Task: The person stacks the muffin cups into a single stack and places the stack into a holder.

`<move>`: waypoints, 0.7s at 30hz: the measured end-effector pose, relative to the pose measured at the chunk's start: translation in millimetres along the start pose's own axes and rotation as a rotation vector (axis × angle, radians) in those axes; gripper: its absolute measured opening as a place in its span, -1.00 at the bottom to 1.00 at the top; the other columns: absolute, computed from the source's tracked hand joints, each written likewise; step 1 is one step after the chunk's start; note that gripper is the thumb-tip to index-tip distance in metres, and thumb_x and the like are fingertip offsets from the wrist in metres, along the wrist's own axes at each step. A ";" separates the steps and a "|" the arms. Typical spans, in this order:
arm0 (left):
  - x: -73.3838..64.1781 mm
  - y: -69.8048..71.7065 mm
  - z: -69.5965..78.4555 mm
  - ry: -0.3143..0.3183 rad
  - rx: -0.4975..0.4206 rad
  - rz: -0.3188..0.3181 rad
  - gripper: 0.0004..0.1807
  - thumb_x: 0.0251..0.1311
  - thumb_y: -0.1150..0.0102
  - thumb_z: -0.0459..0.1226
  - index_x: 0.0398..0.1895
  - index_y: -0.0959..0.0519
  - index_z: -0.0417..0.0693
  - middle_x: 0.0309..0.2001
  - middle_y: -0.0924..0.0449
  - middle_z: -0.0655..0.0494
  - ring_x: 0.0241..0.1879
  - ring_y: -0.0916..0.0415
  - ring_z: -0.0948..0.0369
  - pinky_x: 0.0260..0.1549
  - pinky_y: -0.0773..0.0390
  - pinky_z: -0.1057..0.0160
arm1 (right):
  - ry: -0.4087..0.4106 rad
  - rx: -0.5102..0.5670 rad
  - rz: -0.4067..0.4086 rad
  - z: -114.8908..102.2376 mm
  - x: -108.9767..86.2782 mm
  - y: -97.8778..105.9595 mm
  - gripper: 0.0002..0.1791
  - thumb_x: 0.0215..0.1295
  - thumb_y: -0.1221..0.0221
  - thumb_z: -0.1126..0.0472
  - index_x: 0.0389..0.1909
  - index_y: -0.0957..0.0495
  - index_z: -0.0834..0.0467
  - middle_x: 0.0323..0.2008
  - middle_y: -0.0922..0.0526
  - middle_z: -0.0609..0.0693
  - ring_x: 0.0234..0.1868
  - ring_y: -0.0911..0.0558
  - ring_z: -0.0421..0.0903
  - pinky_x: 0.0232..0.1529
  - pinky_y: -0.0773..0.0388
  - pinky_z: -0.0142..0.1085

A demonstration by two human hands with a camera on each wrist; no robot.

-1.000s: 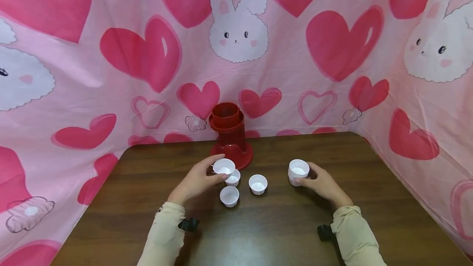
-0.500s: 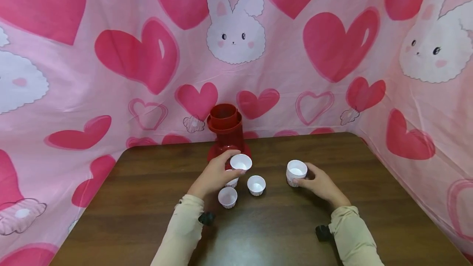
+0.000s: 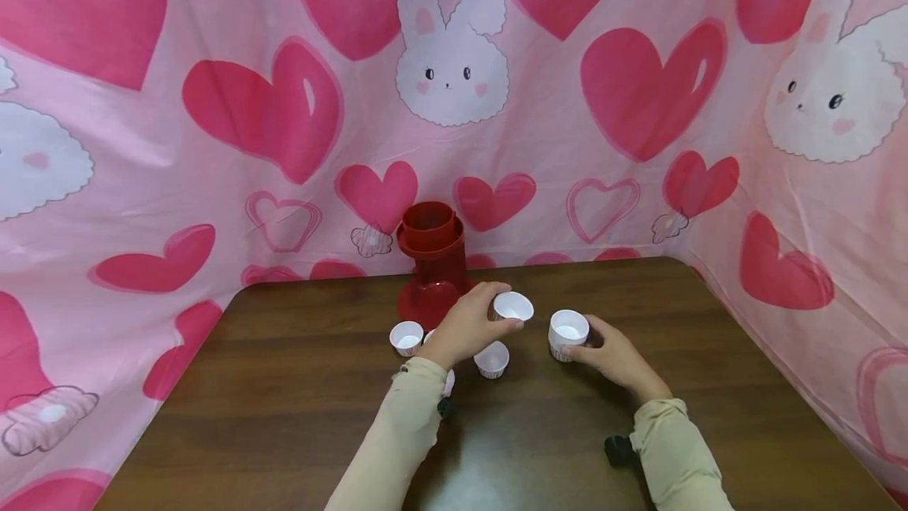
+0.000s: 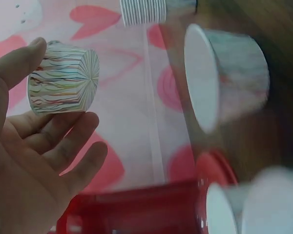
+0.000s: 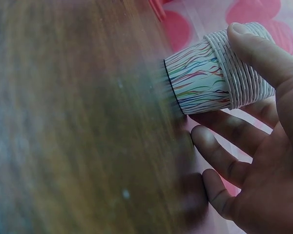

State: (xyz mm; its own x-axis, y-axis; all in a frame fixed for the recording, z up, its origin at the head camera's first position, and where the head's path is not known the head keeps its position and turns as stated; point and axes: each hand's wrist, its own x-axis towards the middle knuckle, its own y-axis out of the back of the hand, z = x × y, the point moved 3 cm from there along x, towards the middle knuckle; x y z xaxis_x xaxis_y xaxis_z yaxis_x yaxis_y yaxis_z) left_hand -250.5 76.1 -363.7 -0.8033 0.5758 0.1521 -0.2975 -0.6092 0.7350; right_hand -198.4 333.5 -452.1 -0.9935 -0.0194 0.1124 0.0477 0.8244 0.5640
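My left hand (image 3: 470, 326) pinches a single white paper baking cup (image 3: 512, 307) between thumb and fingers, raised above the table. Coloured wavy lines run down that cup's side in the left wrist view. To its right, my right hand (image 3: 619, 357) grips a stack of nested baking cups (image 5: 200, 78); several rims show layered in the right wrist view, and the base is close over the wood. Another baking cup (image 3: 493, 359) stands below the left hand. One more cup (image 3: 407, 338) stands to the left; others are mostly hidden behind the left hand and wrist.
A red plastic stand (image 3: 438, 259) with a round base and a cylinder on top is at the back of the brown wooden table (image 3: 284, 400). A pink cloth (image 3: 553, 132) with hearts and rabbits hangs behind and beside the table.
My left hand has carried its baking cup rightward, from over the loose cups to just left of the stack. The leftmost cup has come into sight behind it. My right hand stays with the stack.
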 end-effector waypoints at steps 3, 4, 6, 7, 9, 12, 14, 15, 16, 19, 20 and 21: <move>9.7 -11.5 9.5 -0.022 -0.002 -0.003 -0.30 0.20 -0.41 -0.02 0.38 -0.45 -0.03 0.27 -0.49 0.08 0.17 -0.48 0.15 0.19 -0.48 0.11 | -0.010 0.014 -0.007 0.7 -1.3 0.9 -0.34 0.20 -0.45 0.06 0.24 -0.47 0.26 0.02 -0.64 0.14 0.04 -0.56 0.08 0.11 -0.46 0.05; 12.4 -15.0 12.3 -0.028 -0.001 -0.005 -0.30 0.21 -0.41 -0.02 0.37 -0.45 -0.03 0.28 -0.49 0.08 0.17 -0.48 0.15 0.19 -0.47 0.12 | -0.014 0.019 -0.012 0.8 -1.7 1.0 -0.34 0.21 -0.44 0.06 0.25 -0.47 0.26 0.02 -0.63 0.14 0.04 -0.56 0.08 0.10 -0.47 0.05; 17.0 -21.5 16.8 -0.035 0.002 -0.014 -0.31 0.21 -0.40 -0.02 0.38 -0.45 -0.03 0.29 -0.49 0.07 0.19 -0.48 0.14 0.19 -0.47 0.13 | -0.022 0.024 -0.020 0.7 -2.7 1.6 -0.33 0.22 -0.43 0.05 0.26 -0.46 0.24 0.04 -0.63 0.13 0.04 -0.57 0.07 0.10 -0.48 0.05; 18.9 -24.4 18.1 -0.034 0.006 -0.019 -0.31 0.22 -0.40 -0.03 0.39 -0.45 -0.02 0.29 -0.49 0.07 0.19 -0.48 0.14 0.19 -0.47 0.13 | -0.027 0.032 -0.023 0.5 -3.1 1.4 -0.33 0.22 -0.43 0.05 0.27 -0.45 0.24 0.05 -0.62 0.14 0.05 -0.57 0.07 0.10 -0.48 0.05; 22.4 -29.7 20.2 -0.032 0.006 -0.030 -0.32 0.23 -0.39 -0.04 0.39 -0.45 -0.03 0.29 -0.49 0.06 0.20 -0.48 0.14 0.20 -0.46 0.14 | -0.034 0.042 -0.025 -0.1 -3.7 1.5 -0.32 0.23 -0.43 0.04 0.28 -0.45 0.23 0.07 -0.62 0.14 0.05 -0.56 0.08 0.11 -0.48 0.06; 26.5 -36.4 21.3 -0.018 -0.008 -0.043 -0.32 0.25 -0.37 -0.04 0.39 -0.44 -0.03 0.29 -0.49 0.07 0.20 -0.48 0.14 0.21 -0.45 0.13 | -0.038 0.051 -0.025 -1.3 -4.3 1.6 -0.31 0.22 -0.43 0.04 0.29 -0.44 0.23 0.08 -0.61 0.15 0.05 -0.57 0.08 0.10 -0.49 0.07; 28.4 -40.7 20.9 0.002 -0.026 -0.054 -0.32 0.25 -0.37 -0.02 0.40 -0.44 -0.01 0.29 -0.49 0.09 0.21 -0.47 0.15 0.21 -0.45 0.10 | -0.037 0.053 -0.024 -1.5 -4.2 1.7 -0.31 0.22 -0.44 0.04 0.29 -0.44 0.23 0.08 -0.61 0.16 0.04 -0.57 0.08 0.09 -0.50 0.07; 29.2 -42.8 20.6 0.010 -0.034 -0.059 -0.32 0.25 -0.36 -0.02 0.40 -0.44 0.01 0.29 -0.49 0.10 0.21 -0.47 0.15 0.22 -0.45 0.09 | -0.036 0.052 -0.024 -1.5 -4.1 1.7 -0.31 0.22 -0.44 0.04 0.29 -0.44 0.24 0.07 -0.62 0.16 0.04 -0.57 0.08 0.09 -0.50 0.06; 29.8 -44.8 20.5 0.019 -0.042 -0.064 -0.33 0.25 -0.36 0.00 0.39 -0.44 0.02 0.28 -0.49 0.11 0.21 -0.46 0.16 0.21 -0.45 0.08 | -0.034 0.050 -0.025 -1.3 -4.0 1.8 -0.31 0.22 -0.43 0.04 0.29 -0.44 0.24 0.07 -0.62 0.16 0.04 -0.57 0.08 0.09 -0.50 0.05; 31.9 -51.6 20.1 0.045 -0.061 -0.084 -0.34 0.25 -0.36 0.02 0.38 -0.45 0.06 0.25 -0.51 0.16 0.19 -0.47 0.19 0.21 -0.46 0.08 | -0.029 0.046 -0.021 -0.6 -3.6 2.2 -0.33 0.22 -0.43 0.04 0.27 -0.46 0.23 0.06 -0.62 0.16 0.02 -0.58 0.07 0.07 -0.52 0.02; 32.5 -53.6 20.6 0.050 -0.070 -0.089 -0.34 0.24 -0.37 0.01 0.38 -0.45 0.06 0.24 -0.52 0.16 0.18 -0.47 0.19 0.20 -0.46 0.09 | -0.026 0.046 -0.021 -0.4 -3.7 2.3 -0.34 0.22 -0.43 0.05 0.26 -0.47 0.23 0.05 -0.63 0.15 0.02 -0.58 0.06 0.06 -0.52 0.01; 33.1 -55.4 21.1 0.053 -0.081 -0.094 -0.34 0.24 -0.37 0.01 0.37 -0.46 0.07 0.23 -0.53 0.17 0.16 -0.48 0.20 0.20 -0.47 0.08 | -0.024 0.045 -0.019 -0.4 -3.7 2.6 -0.35 0.22 -0.43 0.05 0.25 -0.47 0.23 0.05 -0.63 0.15 0.01 -0.59 0.06 0.05 -0.52 -0.01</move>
State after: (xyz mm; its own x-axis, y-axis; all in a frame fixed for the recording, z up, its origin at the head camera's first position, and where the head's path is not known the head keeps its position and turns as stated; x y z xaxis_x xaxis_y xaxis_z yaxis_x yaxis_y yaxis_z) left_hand -249.7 140.5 -385.4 -0.7957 0.6037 0.0483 -0.4115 -0.5975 0.6883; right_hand -194.5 335.6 -450.7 -0.9964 -0.0226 0.0821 0.0243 0.8485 0.5287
